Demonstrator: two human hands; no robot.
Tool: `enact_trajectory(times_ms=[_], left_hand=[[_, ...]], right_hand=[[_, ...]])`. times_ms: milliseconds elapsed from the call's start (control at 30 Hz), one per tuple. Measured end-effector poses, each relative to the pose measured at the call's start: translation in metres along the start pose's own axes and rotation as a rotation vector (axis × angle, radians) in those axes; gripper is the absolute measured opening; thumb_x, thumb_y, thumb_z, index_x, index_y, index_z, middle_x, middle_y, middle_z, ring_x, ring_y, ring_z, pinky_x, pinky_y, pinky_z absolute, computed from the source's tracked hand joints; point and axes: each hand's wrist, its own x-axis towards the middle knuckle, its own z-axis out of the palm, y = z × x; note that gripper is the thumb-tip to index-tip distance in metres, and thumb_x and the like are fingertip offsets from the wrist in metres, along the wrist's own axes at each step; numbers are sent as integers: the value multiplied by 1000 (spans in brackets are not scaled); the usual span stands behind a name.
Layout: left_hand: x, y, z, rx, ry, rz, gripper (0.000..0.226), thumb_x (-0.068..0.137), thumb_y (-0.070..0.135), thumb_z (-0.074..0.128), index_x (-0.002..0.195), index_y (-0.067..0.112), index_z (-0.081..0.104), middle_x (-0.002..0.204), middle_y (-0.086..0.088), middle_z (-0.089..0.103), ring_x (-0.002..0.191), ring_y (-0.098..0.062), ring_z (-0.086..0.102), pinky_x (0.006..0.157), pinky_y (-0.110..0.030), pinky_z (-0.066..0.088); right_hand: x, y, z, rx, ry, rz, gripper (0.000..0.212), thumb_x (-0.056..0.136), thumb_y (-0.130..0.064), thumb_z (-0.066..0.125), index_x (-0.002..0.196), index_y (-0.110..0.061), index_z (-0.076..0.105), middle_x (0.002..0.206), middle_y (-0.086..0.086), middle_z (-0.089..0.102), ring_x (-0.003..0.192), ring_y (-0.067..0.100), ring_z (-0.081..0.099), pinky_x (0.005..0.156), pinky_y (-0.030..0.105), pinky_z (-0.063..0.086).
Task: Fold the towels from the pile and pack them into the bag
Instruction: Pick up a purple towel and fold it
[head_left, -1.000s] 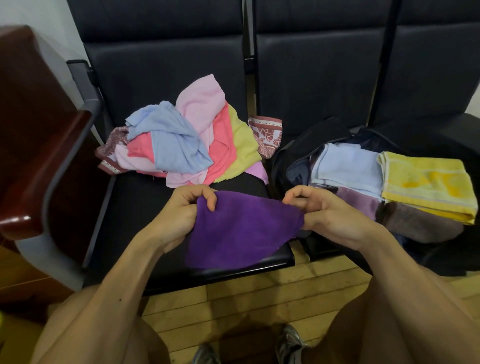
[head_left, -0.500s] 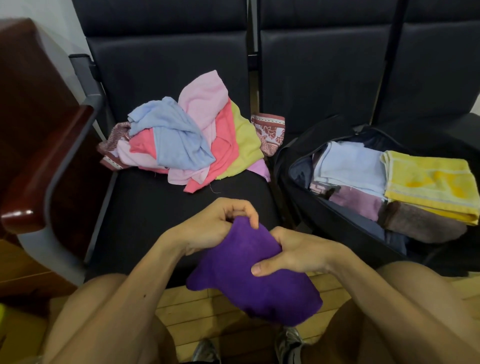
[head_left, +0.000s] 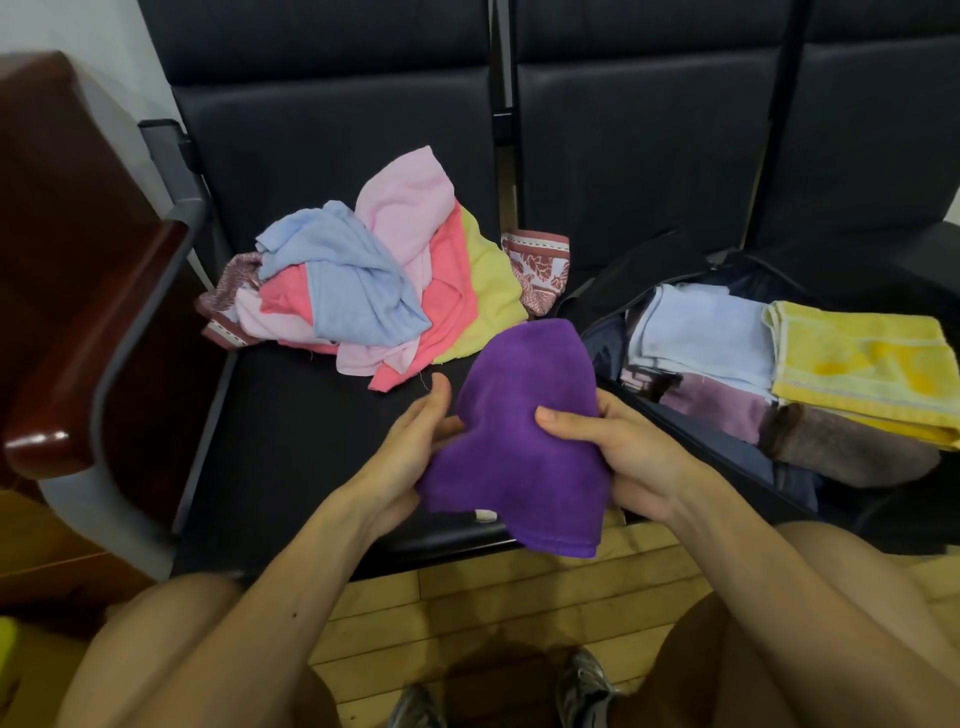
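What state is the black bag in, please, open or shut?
Open: the black bag gapes, with folded towels lying visible inside.

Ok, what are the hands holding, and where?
The purple towel: the left hand holds its left edge, the right hand pinches its right edge, thumb on top.

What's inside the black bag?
In the bag: blue towel, yellow towel, mauve towel, brown towel, all folded. Anything beneath them is hidden.

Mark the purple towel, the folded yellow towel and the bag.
purple towel (head_left: 524, 426), head view, middle of the cloth.
folded yellow towel (head_left: 857, 364), head view, its top face.
bag (head_left: 644, 265), head view, raised dark flap at its back.
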Motion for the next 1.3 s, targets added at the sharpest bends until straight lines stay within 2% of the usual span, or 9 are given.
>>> enact_trajectory(times_ms=[133,333,433,533,700,867,1033,1167,1300], left_hand=[[-3,-7,4,-179,-162,-209,84,70,83,50,111,14,75,119,-10,71,114,-30,65,112,-49,39],[-8,-3,-2,-351,-215,-183,48,73,45,73,104,8,77,110,-14,73,99,-28,70,97,-40,52],[-9,7,-4,-299,-189,-106,24,74,26,69,89,10,81,97,-12,77,81,-22,75,73,-32,62],[-5,6,-4,-157,-102,-17,24,82,16,70,105,10,77,106,-15,75,88,-23,75,71,-31,62],[3,-6,-5,-23,-65,-134,23,91,18,68,113,12,72,105,-13,75,87,-23,74,74,-36,60],[-1,-5,-2,-70,-189,-164,41,81,14,73,121,10,67,113,-15,73,99,-28,72,85,-40,59],[-11,11,-3,-136,-142,195,61,71,-4,72,126,19,59,116,-10,72,98,-23,73,73,-38,62],[-15,21,-13,0,-167,365,57,75,-4,71,128,15,62,110,-2,75,101,-16,71,82,-27,58],[-16,15,-7,140,-117,436,46,87,-15,53,88,21,81,95,0,77,91,-13,72,77,-22,56]], right_hand=[[1,-5,3,87,-2,-35,16,74,-13,67,79,-21,80,91,5,76,78,17,74,65,29,61],[0,-12,-7,122,77,-35,25,73,-19,71,97,-19,76,102,6,76,88,21,74,70,33,61],[2,-10,-19,49,128,33,29,76,-25,72,105,-19,73,107,6,75,94,23,73,79,38,59],[5,-3,-30,-104,196,143,28,88,-26,68,113,-13,70,107,9,75,97,25,73,87,42,57],[6,4,-38,-187,235,265,32,85,-21,72,113,-5,69,99,12,76,79,20,75,58,28,57],[0,0,-37,-221,125,267,42,71,-12,76,113,-9,67,104,9,76,89,22,74,65,32,60],[-13,-11,-36,-214,0,-48,50,71,-1,71,118,-19,67,116,7,72,106,24,69,86,36,58],[-16,-16,-33,-192,-41,-235,47,84,16,52,74,-20,81,96,6,76,92,20,72,72,26,58],[-9,-11,-36,-260,-8,-233,58,88,22,43,64,-16,78,98,7,76,90,19,72,66,24,56]])
